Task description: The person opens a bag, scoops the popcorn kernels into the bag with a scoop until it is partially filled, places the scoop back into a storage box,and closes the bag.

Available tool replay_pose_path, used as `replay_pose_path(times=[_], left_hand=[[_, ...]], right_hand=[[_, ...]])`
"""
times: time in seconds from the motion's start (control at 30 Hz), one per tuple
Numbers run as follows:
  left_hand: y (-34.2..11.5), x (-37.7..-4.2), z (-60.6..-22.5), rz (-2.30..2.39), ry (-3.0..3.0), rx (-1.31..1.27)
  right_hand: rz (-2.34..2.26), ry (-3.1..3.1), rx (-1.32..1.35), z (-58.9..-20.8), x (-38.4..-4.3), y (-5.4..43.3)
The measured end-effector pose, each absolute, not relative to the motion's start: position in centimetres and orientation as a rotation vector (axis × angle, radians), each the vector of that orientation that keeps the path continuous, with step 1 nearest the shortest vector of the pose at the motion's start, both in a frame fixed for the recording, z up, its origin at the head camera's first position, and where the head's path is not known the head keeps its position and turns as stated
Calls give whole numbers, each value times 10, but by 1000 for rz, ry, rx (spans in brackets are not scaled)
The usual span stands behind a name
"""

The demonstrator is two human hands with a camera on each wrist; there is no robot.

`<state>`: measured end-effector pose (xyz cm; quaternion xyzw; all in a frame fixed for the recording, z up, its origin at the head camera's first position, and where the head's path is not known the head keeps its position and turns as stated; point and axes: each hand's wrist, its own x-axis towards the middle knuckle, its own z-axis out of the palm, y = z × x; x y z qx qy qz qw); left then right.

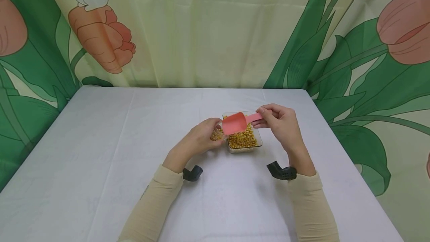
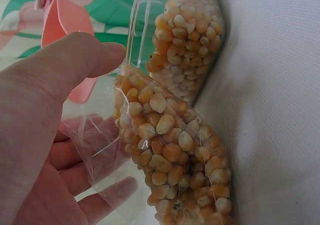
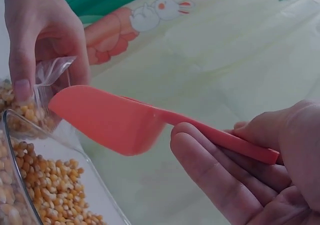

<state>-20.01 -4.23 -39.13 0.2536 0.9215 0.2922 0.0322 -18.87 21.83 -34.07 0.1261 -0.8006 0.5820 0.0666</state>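
Observation:
My right hand (image 1: 280, 124) pinches the handle of a pink scoop (image 1: 234, 123) between thumb and fingers. The scoop is tilted toward a clear plastic bag (image 2: 170, 150) of corn kernels, its tip close to the bag's mouth. My left hand (image 1: 205, 134) holds this bag by its upper edge, thumb on one side and fingers on the other. Beside the bag stands a clear glass container (image 1: 244, 145) with many corn kernels (image 3: 55, 185) in it; the scoop hangs above its left part.
A white cloth covers the table (image 1: 100, 160). Behind it hangs a curtain (image 1: 215, 40) printed with tulips, leaves, a rabbit and a carrot. Black wrist mounts (image 1: 282, 171) sit on both forearms, at the cuffs of beige sleeves (image 1: 312, 204).

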Motion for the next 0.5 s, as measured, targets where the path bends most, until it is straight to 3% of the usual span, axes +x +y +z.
replay_pose_path(times=[0.5], left_hand=[[-43, -200, -391, 890, 2849, 804]], right_hand=[[1786, -2321, 269, -338, -189, 231]])
